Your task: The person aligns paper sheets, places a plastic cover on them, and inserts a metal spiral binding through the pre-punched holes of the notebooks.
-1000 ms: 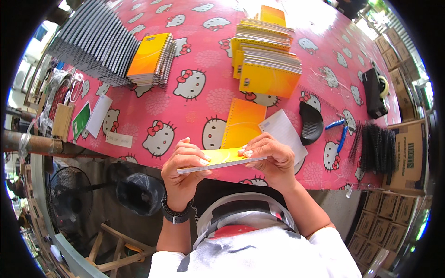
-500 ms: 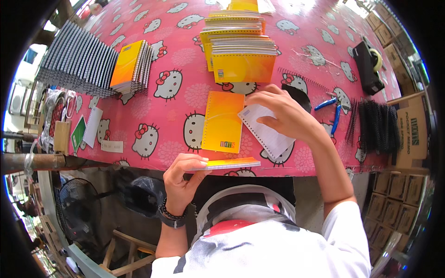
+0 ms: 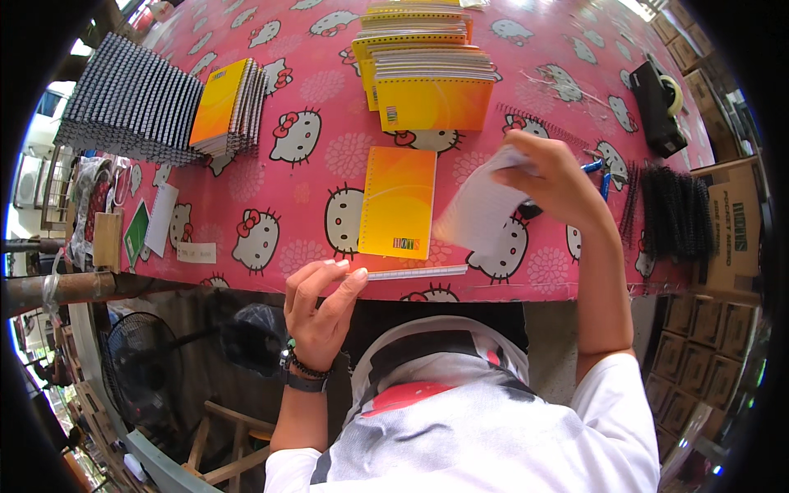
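Observation:
Close to the table's front edge, my left hand [image 3: 322,306] pinches one end of a notepad [image 3: 417,273], seen almost edge-on with an orange cover above white pages. My right hand [image 3: 559,174] grips white lined sheets [image 3: 485,205] by their upper corner; they are tilted and smeared by motion. Between the hands lies a yellow-orange notebook cover [image 3: 398,201] with punched holes down its left side. A small black piece [image 3: 530,210] shows beneath my right hand, mostly hidden. Beside that hand are blue-handled pliers [image 3: 606,182], partly covered.
Yellow notebooks [image 3: 431,103] stand stacked at the back. Spiral-bound books [image 3: 131,103] and orange notebooks [image 3: 220,107] stand at the left. Black binding coils [image 3: 675,205], a tape dispenser [image 3: 657,111] and a cardboard box [image 3: 734,218] are at the right. A fan [image 3: 144,370] stands below the table.
My right hand has closed on the lined sheets and lifted them off the table, tilting them. My left hand keeps hold of the notepad, now turned more edge-on. The view has shifted slightly.

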{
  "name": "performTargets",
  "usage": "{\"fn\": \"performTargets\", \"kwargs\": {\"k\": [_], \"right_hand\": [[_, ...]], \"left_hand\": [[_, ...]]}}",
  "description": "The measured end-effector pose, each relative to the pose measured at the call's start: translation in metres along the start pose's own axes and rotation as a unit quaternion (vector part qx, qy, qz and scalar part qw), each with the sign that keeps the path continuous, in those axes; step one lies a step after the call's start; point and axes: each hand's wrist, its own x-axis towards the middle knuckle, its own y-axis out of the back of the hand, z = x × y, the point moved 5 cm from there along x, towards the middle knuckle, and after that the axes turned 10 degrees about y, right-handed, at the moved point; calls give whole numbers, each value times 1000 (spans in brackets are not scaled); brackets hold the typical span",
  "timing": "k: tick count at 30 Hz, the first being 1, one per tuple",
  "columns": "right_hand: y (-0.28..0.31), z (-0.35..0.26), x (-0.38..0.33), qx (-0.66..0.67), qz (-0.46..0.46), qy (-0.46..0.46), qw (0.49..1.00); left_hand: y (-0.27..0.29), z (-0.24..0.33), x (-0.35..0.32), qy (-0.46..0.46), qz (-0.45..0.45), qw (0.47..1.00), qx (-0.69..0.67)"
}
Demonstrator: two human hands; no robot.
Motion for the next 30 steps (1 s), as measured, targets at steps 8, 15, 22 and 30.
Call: {"fn": "performTargets", "kwargs": {"k": [8, 15, 22, 30], "right_hand": [[8, 21, -46, 302, 275, 27, 912], [-23, 15, -41, 454, 343, 28, 822], [-60, -28, -46, 513, 264, 72, 813], [-76, -22, -59, 402, 178, 124, 890]], "left_hand": [[-6, -4, -1, -19, 21, 1000, -6], [-9, -4, 4, 11, 0, 997, -70], [-14, -9, 2, 117, -45, 977, -175], [-17, -6, 4, 125, -82, 961, -231]]}}
